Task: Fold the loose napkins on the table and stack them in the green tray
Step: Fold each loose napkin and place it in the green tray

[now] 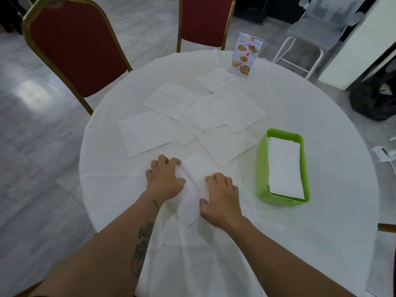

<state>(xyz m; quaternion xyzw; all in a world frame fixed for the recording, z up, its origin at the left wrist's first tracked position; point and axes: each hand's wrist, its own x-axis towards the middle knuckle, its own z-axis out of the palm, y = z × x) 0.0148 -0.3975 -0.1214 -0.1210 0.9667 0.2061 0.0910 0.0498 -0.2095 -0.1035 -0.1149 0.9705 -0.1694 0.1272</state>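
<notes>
Round table (321,125), white cloth, creased toward near edge; pale grey floor around; two red chairs w/ gold frames at far side (70,46), (203,20)

Menu card (246,54): upright at far edge, food photos, colour print

Loose napkins (147,133): white, thin paper, approx 7 lying flat & unfolded at table centre, several overlapping at corners; fold creases visible on some; farthest one sits just beside menu card

Napkin in work (196,174): white, folded into a narrow strip, lying diagonal on cloth at near-centre between both hands; far end points toward loose napkins, near end toward table edge

Green tray (262,168): lime green plastic, rectangular, rounded corners, on table right of napkin in work, apart from it; folded napkins (285,166) lie flat inside, white, long side along tray length

Left hand (165,179): palm down on left edge of strip, fingers curled, tips pressing paper near far end; forearm bare, tattoo showing

Right hand (220,196): palm down on right edge of strip, fingers bent, thumb on paper near near end; pressing, not pinching as far as can be seen
</notes>
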